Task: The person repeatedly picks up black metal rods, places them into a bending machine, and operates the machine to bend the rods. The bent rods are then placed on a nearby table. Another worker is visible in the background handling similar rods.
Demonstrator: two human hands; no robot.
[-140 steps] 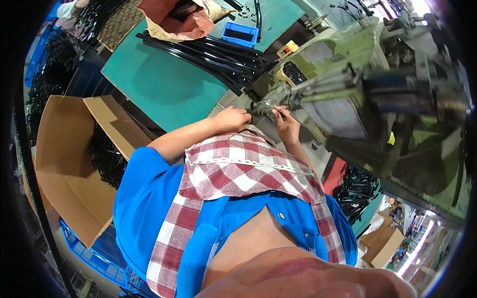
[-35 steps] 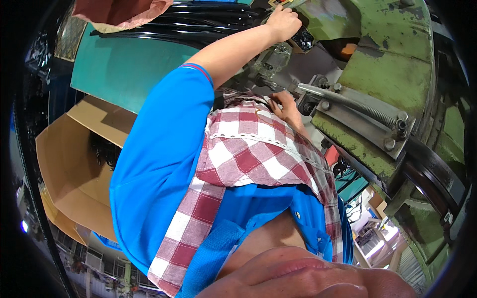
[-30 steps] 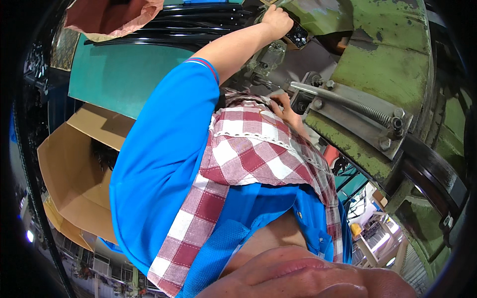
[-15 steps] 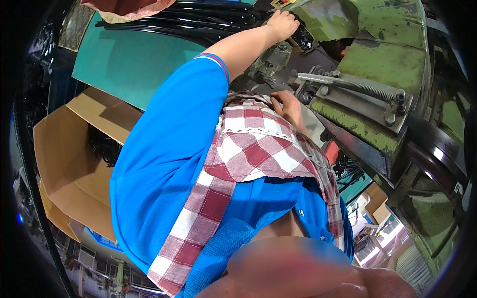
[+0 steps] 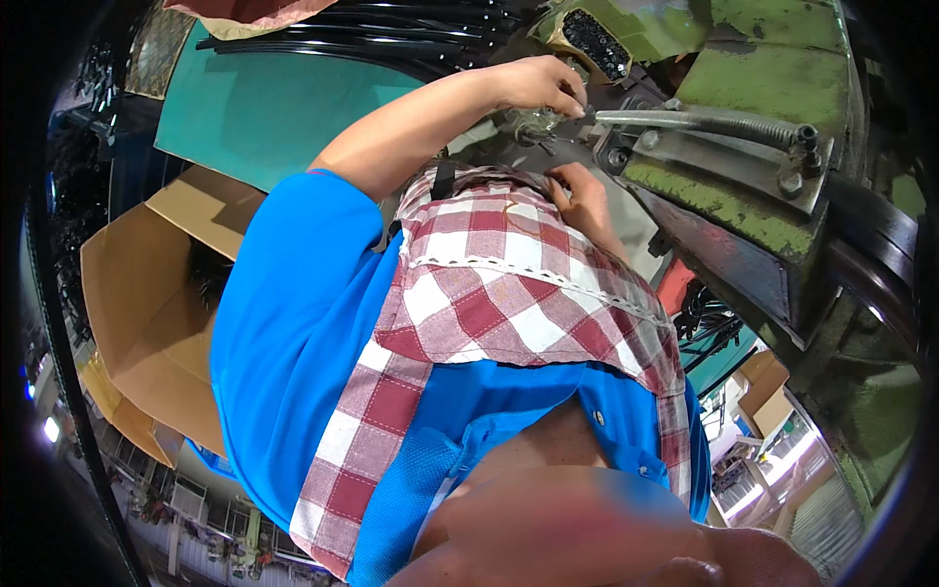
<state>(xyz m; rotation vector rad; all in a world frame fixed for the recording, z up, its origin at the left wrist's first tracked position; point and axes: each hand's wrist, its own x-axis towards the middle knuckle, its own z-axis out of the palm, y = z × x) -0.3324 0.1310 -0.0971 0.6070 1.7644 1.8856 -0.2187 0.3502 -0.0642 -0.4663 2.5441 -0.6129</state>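
Observation:
My left hand (image 5: 548,88) is at the upper middle, beside the near end of a coil spring (image 5: 704,121) on the machine. Its fingers are bent together in a pinch, and whatever is between them is too small to make out. Behind it stands an open box of small dark parts (image 5: 595,45). My right hand (image 5: 584,203) is low in front of my checked apron (image 5: 518,225), by the machine's near side. Its fingers are curled and partly covered by the apron, so what they hold is hidden.
A worn green machine (image 5: 773,68) with bolts and a dark plate fills the right. Long black tubes (image 5: 372,34) lie on a teal board (image 5: 284,117) at the far left. Below it is an open cardboard box (image 5: 137,313) with dark pieces inside.
My left hand has come back from the box of small parts toward me, to beside the spring's end. The box now shows fully. My right hand has stayed nearly in place.

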